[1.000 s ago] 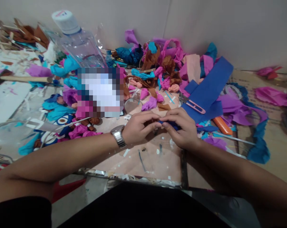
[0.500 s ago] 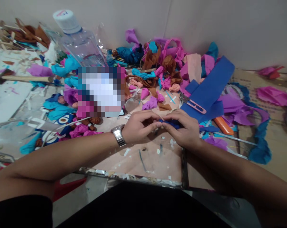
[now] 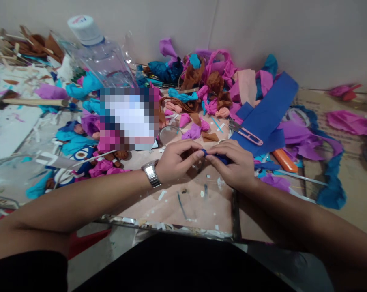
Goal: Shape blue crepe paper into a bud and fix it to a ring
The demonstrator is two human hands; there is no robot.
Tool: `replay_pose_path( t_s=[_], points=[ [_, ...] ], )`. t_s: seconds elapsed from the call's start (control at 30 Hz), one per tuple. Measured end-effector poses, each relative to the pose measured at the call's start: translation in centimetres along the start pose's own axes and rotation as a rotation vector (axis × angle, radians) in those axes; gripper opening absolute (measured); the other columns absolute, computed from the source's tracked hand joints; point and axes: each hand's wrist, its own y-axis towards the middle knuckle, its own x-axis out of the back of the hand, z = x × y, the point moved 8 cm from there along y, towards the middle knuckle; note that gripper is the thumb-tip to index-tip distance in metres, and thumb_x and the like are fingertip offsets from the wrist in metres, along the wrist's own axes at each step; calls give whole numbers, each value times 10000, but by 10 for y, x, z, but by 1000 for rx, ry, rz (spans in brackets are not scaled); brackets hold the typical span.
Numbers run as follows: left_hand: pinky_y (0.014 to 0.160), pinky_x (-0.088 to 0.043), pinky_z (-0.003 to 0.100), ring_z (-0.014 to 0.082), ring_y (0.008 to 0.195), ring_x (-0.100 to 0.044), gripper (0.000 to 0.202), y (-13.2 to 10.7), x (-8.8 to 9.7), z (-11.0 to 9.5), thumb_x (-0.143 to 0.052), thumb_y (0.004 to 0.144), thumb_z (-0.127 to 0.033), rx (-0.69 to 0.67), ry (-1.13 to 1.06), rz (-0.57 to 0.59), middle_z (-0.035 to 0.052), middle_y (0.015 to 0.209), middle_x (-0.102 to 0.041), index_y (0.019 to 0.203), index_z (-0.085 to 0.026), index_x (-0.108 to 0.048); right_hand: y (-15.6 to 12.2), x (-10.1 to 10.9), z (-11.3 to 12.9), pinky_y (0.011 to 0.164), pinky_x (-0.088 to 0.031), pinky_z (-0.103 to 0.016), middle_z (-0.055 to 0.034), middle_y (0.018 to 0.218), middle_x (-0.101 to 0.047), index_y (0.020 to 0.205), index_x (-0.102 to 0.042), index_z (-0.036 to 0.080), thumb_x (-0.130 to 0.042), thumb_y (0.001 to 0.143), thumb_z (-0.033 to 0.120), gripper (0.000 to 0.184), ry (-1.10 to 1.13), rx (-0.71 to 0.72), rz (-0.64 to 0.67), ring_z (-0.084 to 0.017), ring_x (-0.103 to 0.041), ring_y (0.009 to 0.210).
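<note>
Between my two hands is a small twisted piece of dark blue crepe paper (image 3: 222, 158). My right hand (image 3: 235, 164) pinches it, with thumb and fingers closed around its length. From the other side, my left hand (image 3: 180, 160) has its thumb and fingertips closed at the paper's left tip. My palms hide part of the piece. Just behind my right hand lie a pink-handled thread snipper (image 3: 248, 134) and wide strips of blue crepe paper (image 3: 267, 109).
Scraps of pink, purple, teal and brown crepe paper (image 3: 215, 83) pile up along the wall. A clear bottle with a white cap (image 3: 86, 30) stands back left, near a hammer (image 3: 34, 101). An orange-handled tool (image 3: 285, 161) lies right. The table edge (image 3: 171, 229) runs close to my body.
My left fingers have shifted slightly at the tip of the blue paper, and more of its rounded end shows. My right hand stays nearly in place.
</note>
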Motion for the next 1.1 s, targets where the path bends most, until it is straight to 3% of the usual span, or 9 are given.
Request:
replay_pose_path(
  t_s=[0.33,0.47,0.6,0.73,0.9,1.1],
  points=[
    [802,-575,299,161,866,-740,218,-1,-4,-7,-628,1058,-339,-111,72,50,72,963,-799,1078,-186,-783,0,-2,-7,847,-582,-412,-34,940,-807,985,-748,251,-800,951,289,73,16,-79,37,-223,-748,885],
    [810,-576,299,158,866,-739,240,-2,-5,-8,-596,1073,-328,-140,105,58,74,967,-794,1129,-185,-780,0,-2,-6,876,-583,-415,-43,1005,-818,1062,-767,256,-811,952,278,121,28,-52,39,-221,-753,921],
    [775,-571,302,165,832,-730,272,-3,-7,-12,-582,1078,-351,-174,101,101,82,929,-785,1156,-180,-778,0,-3,-7,852,-577,-420,-36,925,-805,974,-774,257,-828,941,306,81,40,-30,29,-216,-752,868],
    [756,-557,294,162,807,-718,268,-3,-9,-13,-578,1082,-345,-168,84,125,78,883,-774,1119,-170,-777,-1,-3,-8,829,-569,-418,-22,872,-794,907,-754,257,-857,919,349,138,45,-35,28,-209,-744,820],
    [782,-556,298,164,841,-720,289,-3,-9,-8,-527,1100,-342,-144,102,111,86,928,-777,1086,-161,-752,1,-3,-3,855,-567,-420,-34,940,-822,1002,-778,260,-874,906,342,158,19,2,34,-220,-762,879],
    [798,-542,321,181,867,-707,280,-3,-9,-10,-492,1107,-334,-159,197,87,87,969,-776,1094,-176,-723,0,-2,-3,836,-561,-433,-33,896,-824,963,-789,263,-823,936,317,68,-25,-20,33,-225,-763,854]
  ],
)
